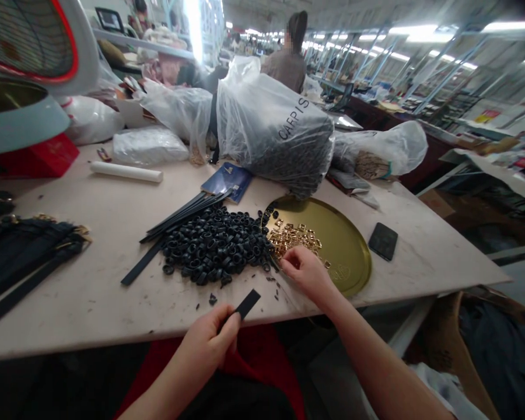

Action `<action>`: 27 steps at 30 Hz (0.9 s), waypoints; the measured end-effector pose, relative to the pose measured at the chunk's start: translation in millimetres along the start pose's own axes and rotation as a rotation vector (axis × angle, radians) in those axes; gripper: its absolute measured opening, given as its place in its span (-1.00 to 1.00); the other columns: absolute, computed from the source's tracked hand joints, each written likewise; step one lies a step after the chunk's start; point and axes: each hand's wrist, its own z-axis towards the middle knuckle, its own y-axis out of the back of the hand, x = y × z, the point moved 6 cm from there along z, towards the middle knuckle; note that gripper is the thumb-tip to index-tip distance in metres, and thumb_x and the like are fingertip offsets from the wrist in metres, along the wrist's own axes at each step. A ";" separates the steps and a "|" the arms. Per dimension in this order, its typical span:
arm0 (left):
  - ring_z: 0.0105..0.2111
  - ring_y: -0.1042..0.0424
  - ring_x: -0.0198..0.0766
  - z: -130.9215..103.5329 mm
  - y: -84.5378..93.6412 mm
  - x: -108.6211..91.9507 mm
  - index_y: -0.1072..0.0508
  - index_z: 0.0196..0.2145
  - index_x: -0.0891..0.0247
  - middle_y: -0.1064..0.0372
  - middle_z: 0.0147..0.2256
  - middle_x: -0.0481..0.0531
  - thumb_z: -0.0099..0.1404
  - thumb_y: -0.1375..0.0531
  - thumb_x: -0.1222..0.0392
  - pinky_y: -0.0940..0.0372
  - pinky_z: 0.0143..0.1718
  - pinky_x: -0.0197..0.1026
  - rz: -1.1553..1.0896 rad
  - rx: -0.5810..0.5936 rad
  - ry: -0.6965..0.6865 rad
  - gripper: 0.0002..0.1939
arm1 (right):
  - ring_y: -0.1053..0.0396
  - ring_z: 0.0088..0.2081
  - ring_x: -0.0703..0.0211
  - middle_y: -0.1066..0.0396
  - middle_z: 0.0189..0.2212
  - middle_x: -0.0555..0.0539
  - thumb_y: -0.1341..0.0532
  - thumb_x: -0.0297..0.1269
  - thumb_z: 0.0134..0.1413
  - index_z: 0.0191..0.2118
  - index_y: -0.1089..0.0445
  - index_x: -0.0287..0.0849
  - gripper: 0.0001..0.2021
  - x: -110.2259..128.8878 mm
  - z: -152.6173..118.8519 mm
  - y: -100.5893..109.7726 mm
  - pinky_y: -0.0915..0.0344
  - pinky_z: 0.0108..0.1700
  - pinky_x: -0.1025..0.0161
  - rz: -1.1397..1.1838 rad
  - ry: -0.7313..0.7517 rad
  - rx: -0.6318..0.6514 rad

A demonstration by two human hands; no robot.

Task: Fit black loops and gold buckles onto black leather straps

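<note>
A flat black strip point(248, 304) sticks out from my left hand point(216, 332), which is closed on it in front of the table edge. My right hand point(304, 271) is at the left rim of a round gold tray point(347, 245), fingertips pinched beside a pile of small gold buckles point(295, 238); whatever is between them is too small to make out. Left of the tray lies a heap of small black loops point(219, 242). Several long black strips point(184, 216) rest against the heap's upper left side.
A phone point(383, 241) lies right of the tray. Behind are a blue booklet point(228, 181), a large plastic bag point(280, 128) and a white roll point(126, 172). Black straps point(26, 251) lie far left, near a fan point(30, 41). A person point(289, 55) is in the background.
</note>
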 end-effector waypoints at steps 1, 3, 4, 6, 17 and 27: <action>-0.71 -0.10 -0.42 0.7 1.2 -7.0 -0.17 -0.57 0.22 -0.13 -0.71 -0.18 0.18 0.04 0.03 0.00 -0.66 -0.37 0.049 -0.031 -0.038 -0.73 | -0.23 -0.48 0.25 -0.30 -0.51 0.01 -0.15 -0.28 -0.03 -0.49 -0.25 -0.17 -0.89 5.2 -7.6 -5.8 -0.17 -0.41 0.28 0.175 -0.046 0.068; -0.65 -0.15 -0.38 -0.7 3.6 -16.9 -0.19 -0.58 0.22 -0.14 -0.69 -0.16 0.19 0.04 0.08 -0.05 -0.59 -0.35 0.138 -0.082 -0.096 -0.74 | -0.25 -0.50 0.27 -0.31 -0.54 0.03 -0.17 -0.19 -0.05 -0.47 -0.24 -0.17 -0.83 17.6 -25.4 -21.2 -0.20 -0.45 0.30 0.508 -0.160 0.227; -0.63 -0.17 -0.37 -2.9 4.6 -19.2 -0.20 -0.58 0.23 -0.14 -0.68 -0.16 0.19 0.04 0.10 -0.05 -0.57 -0.34 0.177 -0.098 -0.117 -0.75 | -0.27 -0.51 0.28 -0.33 -0.55 0.03 -0.19 -0.16 -0.07 -0.47 -0.23 -0.18 -0.80 24.2 -34.8 -28.2 -0.21 -0.45 0.31 0.643 -0.215 0.292; -0.61 -0.16 -0.36 -10.0 6.2 -19.0 -0.23 -0.58 0.23 -0.12 -0.66 -0.15 0.19 0.04 0.12 -0.03 -0.56 -0.34 0.250 -0.116 -0.144 -0.75 | -0.28 -0.53 0.31 -0.34 -0.58 0.05 -0.23 -0.12 -0.10 -0.47 -0.22 -0.19 -0.75 35.6 -51.8 -38.9 -0.22 -0.45 0.33 0.829 -0.298 0.377; -0.62 -0.13 -0.37 -55.3 8.9 3.0 -0.24 -0.62 0.25 -0.13 -0.67 -0.16 0.15 -0.01 0.16 0.05 -0.60 -0.34 0.264 -0.150 -0.090 -0.77 | -0.28 -0.53 0.38 -0.35 -0.59 0.08 -0.30 -0.15 -0.14 -0.47 -0.29 -0.22 -0.75 55.0 -103.9 -66.3 -0.22 -0.42 0.40 1.176 -0.452 0.466; -0.54 -0.23 -0.37 -75.9 -3.7 4.7 -0.28 -0.35 0.28 -0.25 -0.53 -0.12 0.20 -0.04 0.08 -0.11 -0.51 -0.34 0.040 -0.052 -0.180 -0.80 | -0.31 -0.44 0.29 -0.38 -0.49 0.05 -0.34 -0.21 -0.22 -0.42 -0.36 -0.20 -0.77 74.7 -134.2 -77.6 -0.24 -0.34 0.33 1.163 -0.391 0.258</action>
